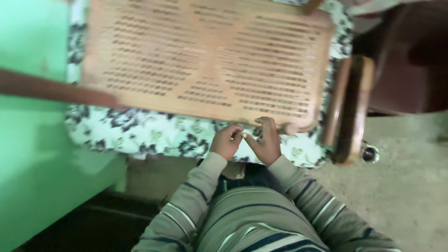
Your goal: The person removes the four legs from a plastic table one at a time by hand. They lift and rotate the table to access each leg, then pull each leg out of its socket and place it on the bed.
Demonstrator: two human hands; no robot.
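Note:
My left hand (226,142) and my right hand (267,141) meet just below the near edge of a wide brown slotted plastic panel (210,60). Their fingertips pinch a tiny pale object (243,135) between them; the blur hides what it is. The panel lies flat on a surface covered with a white cloth with dark flowers (154,133). Both arms wear grey sleeves with dark and white stripes.
A green wall or board (32,154) fills the left side. A brown wooden bar (56,91) crosses it toward the panel. A curved wooden armrest (354,109) with a small metal cup-like piece (370,153) stands at the right, above a grey floor (406,186).

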